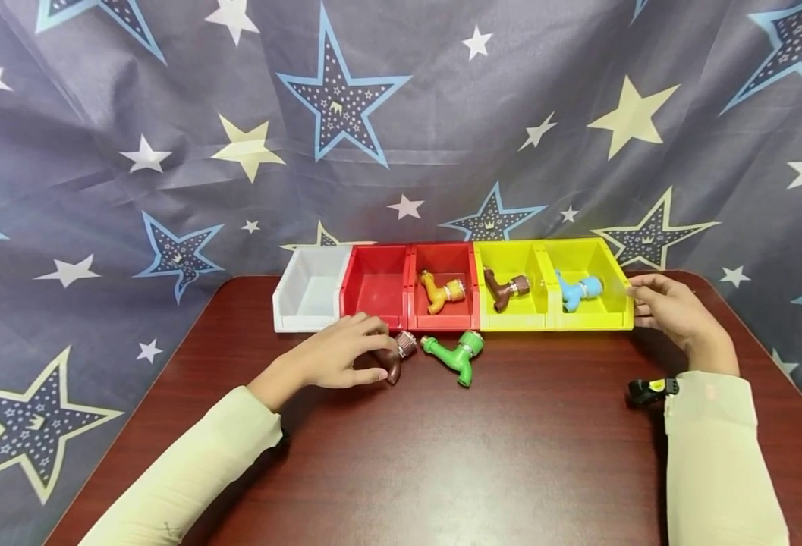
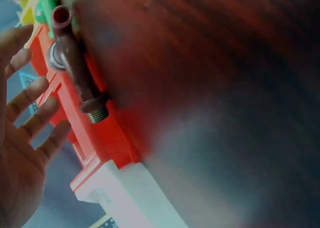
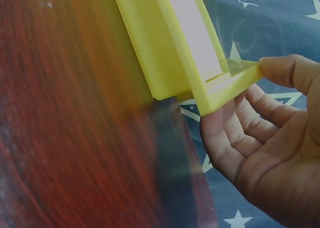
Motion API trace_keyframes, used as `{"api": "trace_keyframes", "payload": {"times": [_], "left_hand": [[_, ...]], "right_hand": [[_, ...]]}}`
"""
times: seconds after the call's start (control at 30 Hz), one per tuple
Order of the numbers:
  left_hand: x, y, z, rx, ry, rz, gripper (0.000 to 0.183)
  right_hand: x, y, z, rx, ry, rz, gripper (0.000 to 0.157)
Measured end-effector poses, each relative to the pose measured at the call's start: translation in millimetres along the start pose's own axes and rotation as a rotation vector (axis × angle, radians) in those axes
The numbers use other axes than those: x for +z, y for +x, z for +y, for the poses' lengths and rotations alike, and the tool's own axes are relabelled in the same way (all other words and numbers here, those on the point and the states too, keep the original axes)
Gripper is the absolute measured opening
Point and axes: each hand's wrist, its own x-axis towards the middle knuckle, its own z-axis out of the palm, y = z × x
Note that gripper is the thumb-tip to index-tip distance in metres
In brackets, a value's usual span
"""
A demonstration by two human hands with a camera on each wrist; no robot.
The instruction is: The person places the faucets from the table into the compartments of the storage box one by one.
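Note:
A brown plastic tap (image 1: 393, 356) lies on the table in front of the red bins. My left hand (image 1: 344, 352) reaches over its left side; in the left wrist view the fingers (image 2: 31, 96) are spread, with a gap between them and the tap. Just right of it lies a green tap (image 1: 457, 356). My right hand (image 1: 674, 307) holds the outer side of the end yellow bin (image 1: 615, 296), thumb at the rim and fingers bent against the wall in the right wrist view. That bin contains a blue tap (image 1: 580, 292).
The bins form one row: a white bin (image 1: 306, 321), a red bin (image 1: 376, 284), another red bin holding a yellow tap (image 1: 441, 292), then a yellow bin with a brown tap (image 1: 506, 290). A star-patterned cloth (image 1: 441, 114) hangs behind the table (image 1: 469, 470).

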Motion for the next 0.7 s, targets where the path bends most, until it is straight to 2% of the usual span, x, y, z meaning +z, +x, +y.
{"api": "trace_keyframes", "payload": {"times": [0.2, 0.53, 0.7], "left_hand": [[4.0, 3.1, 2.0, 0.002, 0.017, -0.077, 0.033], [3.3, 5.4, 6.6, -0.08, 0.048, -0.192, 0.043], [4.3, 11.4, 8.7, -0.086, 0.086, -0.23, 0.044]], "right_hand": [[0.9, -1.2, 0.5, -0.01, 0.006, 0.009, 0.035], [0.8, -0.6, 1.2, -0.017, 0.019, -0.003, 0.032], [0.2, -0.6, 1.1, -0.015, 0.041, 0.005, 0.031]]}}
